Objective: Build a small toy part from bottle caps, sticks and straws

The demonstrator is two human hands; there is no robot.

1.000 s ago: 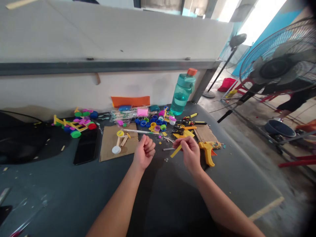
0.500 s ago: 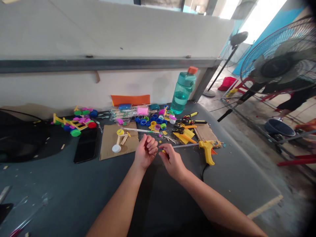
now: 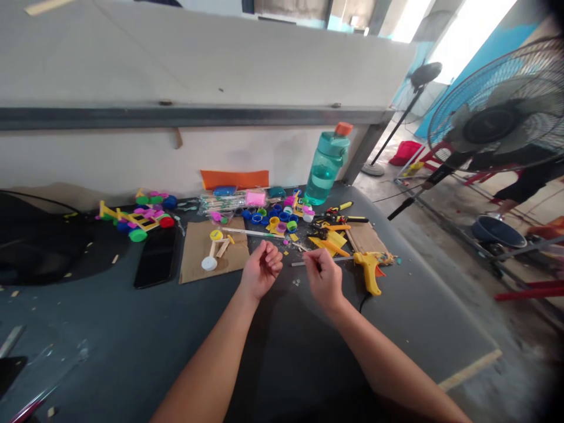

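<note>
My left hand (image 3: 263, 270) hovers over the table beside the cardboard's right edge, its fingers curled toward the thumb. Whatever it may hold is hidden. My right hand (image 3: 324, 276) is closed in a pinch above the dark table, near a metal ruler-like strip (image 3: 301, 264); I cannot make out anything between the fingertips. On the cardboard sheet (image 3: 191, 258) lies a small stick assembly with a white disc (image 3: 209, 263) and a yellow cap (image 3: 215, 235). To the right of my right hand rests a yellow glue gun (image 3: 370, 273).
Several coloured bottle caps (image 3: 257, 218) lie beyond my hands, near pliers (image 3: 339, 208) and yellow scraps (image 3: 332, 241). A teal water bottle (image 3: 324, 173) stands behind. At left are a black phone (image 3: 155, 258) and colourful wheeled stick models (image 3: 136, 222). A fan (image 3: 491, 123) stands right.
My right hand has moved right, away from my left hand, and its fingers have drawn closer into a pinch. A small yellow bit seen at its fingertips no longer shows. My left hand stays nearly in place.
</note>
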